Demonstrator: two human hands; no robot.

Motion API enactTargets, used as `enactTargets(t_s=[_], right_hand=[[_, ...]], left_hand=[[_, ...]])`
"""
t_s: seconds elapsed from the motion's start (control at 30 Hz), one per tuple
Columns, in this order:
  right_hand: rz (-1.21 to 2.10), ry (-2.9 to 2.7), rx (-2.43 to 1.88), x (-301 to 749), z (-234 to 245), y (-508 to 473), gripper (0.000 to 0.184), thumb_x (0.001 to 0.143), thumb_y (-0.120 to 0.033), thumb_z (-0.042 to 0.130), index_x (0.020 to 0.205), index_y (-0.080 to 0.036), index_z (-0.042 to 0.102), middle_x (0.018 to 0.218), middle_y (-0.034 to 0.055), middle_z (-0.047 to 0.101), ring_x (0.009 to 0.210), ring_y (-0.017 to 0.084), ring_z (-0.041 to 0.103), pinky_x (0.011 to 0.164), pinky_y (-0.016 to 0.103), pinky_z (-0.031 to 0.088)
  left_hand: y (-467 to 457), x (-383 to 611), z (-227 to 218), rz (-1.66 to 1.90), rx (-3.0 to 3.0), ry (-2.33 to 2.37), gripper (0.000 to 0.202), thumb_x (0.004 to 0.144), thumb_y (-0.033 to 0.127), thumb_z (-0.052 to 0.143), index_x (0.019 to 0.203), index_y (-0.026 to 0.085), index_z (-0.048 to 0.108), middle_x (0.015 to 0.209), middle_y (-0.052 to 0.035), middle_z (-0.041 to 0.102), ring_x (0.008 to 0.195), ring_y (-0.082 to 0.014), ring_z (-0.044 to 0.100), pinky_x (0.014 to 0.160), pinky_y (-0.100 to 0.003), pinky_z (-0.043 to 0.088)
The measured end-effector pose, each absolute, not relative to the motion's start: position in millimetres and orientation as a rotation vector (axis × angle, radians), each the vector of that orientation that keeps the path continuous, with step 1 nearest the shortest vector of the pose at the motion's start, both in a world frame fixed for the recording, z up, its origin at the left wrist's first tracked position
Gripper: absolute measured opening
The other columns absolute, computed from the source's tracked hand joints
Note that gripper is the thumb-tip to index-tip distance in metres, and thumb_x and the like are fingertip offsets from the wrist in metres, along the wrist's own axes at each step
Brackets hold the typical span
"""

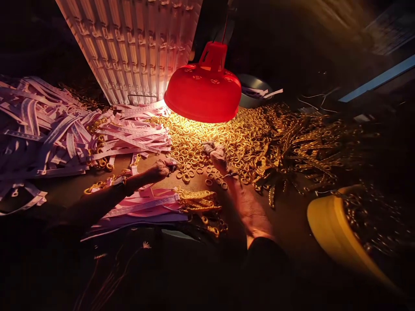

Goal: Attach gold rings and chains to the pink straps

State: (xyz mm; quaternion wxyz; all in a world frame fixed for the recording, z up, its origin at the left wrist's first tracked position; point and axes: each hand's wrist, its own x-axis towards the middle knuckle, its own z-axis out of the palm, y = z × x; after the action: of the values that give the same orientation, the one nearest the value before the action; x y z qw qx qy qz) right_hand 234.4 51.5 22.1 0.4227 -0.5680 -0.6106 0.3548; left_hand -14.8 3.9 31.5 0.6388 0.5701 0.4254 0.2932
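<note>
Under the lamp a heap of small gold rings [227, 138] covers the worktop. My right hand [216, 154] reaches into the near side of this heap, its fingers curled among the rings; whatever they grip is too small to tell. To its left, my left hand [164, 168] is closed in a pinch just beside the heap's edge, and its fingertips hide what they hold. Pink straps [136, 136] lie behind my left hand. In front of both hands lies a bundle of pink straps [145, 205] with gold chain ends [197, 199] pointing right.
A red lamp [204, 93] hangs low over the rings. More pink straps [48, 125] pile up at left. Gold chain strips [301, 149] lie right. A yellow container [330, 229] stands front right, a metal bowl [251, 101] behind the lamp, and a ribbed panel [132, 47] at the back.
</note>
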Motion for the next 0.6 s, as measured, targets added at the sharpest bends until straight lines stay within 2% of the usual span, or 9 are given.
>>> enactTargets(t_s=[0.1,0.2,0.33,0.4,0.47,0.53,0.6], right_hand=[[1.225,-1.337,-1.332,222.4,10.6,9.6,0.051,0.087,-0.064,0.047,0.095,-0.016,0.062,0.068,0.0035,0.064,0.05,0.011,0.051,0.046,0.024,0.042],[1.346,-1.244,-1.277,213.4,6.0,-17.7,0.049,0.087,-0.063,0.048,0.088,-0.016,0.062,0.065,0.0039,0.064,0.047,0.011,0.049,0.044,0.024,0.039],[1.399,-1.254,-1.241,202.8,8.5,-35.6,0.047,0.087,-0.061,0.047,0.076,-0.017,0.06,0.059,0.003,0.061,0.048,0.011,0.05,0.044,0.024,0.038],[1.455,-1.238,-1.203,196.7,10.8,-39.9,0.045,0.086,-0.06,0.049,0.072,-0.018,0.056,0.057,0.0015,0.059,0.046,0.011,0.048,0.042,0.024,0.035],[1.465,-1.226,-1.2,190.9,12.6,-42.3,0.042,0.085,-0.059,0.051,0.071,-0.019,0.053,0.057,0.0003,0.058,0.045,0.01,0.047,0.041,0.024,0.035],[1.397,-1.266,-1.226,186.3,13.5,-43.1,0.038,0.087,-0.056,0.051,0.074,-0.02,0.053,0.059,0.0002,0.058,0.047,0.011,0.049,0.044,0.024,0.038],[1.27,-1.354,-1.274,183.0,13.8,-42.3,0.036,0.091,-0.053,0.047,0.077,-0.021,0.054,0.063,0.001,0.059,0.052,0.012,0.051,0.048,0.025,0.041]], left_hand=[[-7.1,-6.2,34.4,0.639,1.375,0.924,0.007,0.063,0.017,0.06,0.059,0.015,0.056,0.061,-0.0022,0.057,0.057,-0.0098,0.045,0.049,-0.019,0.032],[-20.6,-0.6,38.3,0.662,1.494,0.918,0.01,0.074,0.022,0.062,0.068,0.014,0.061,0.066,-0.0028,0.058,0.058,-0.0095,0.045,0.052,-0.019,0.034],[-30.5,1.3,43.4,0.731,1.65,0.995,0.019,0.085,0.025,0.058,0.095,0.012,0.068,0.068,-0.002,0.058,0.058,-0.0099,0.048,0.055,-0.02,0.035],[-31.9,2.1,46.0,0.742,1.677,1.035,0.028,0.086,0.025,0.059,0.11,0.014,0.067,0.067,-0.0002,0.058,0.059,-0.0103,0.05,0.057,-0.021,0.036],[-32.0,3.9,49.1,0.748,1.656,1.038,0.034,0.085,0.026,0.061,0.117,0.015,0.065,0.065,0.0014,0.057,0.059,-0.0101,0.05,0.058,-0.02,0.036],[-30.8,7.0,51.8,0.765,1.572,1.003,0.034,0.083,0.029,0.065,0.113,0.014,0.066,0.064,0.0011,0.057,0.058,-0.0104,0.05,0.056,-0.02,0.037],[-28.5,10.7,52.1,0.801,1.448,0.968,0.032,0.081,0.036,0.068,0.1,0.011,0.068,0.062,-0.0002,0.057,0.056,-0.0102,0.049,0.051,-0.021,0.036]])
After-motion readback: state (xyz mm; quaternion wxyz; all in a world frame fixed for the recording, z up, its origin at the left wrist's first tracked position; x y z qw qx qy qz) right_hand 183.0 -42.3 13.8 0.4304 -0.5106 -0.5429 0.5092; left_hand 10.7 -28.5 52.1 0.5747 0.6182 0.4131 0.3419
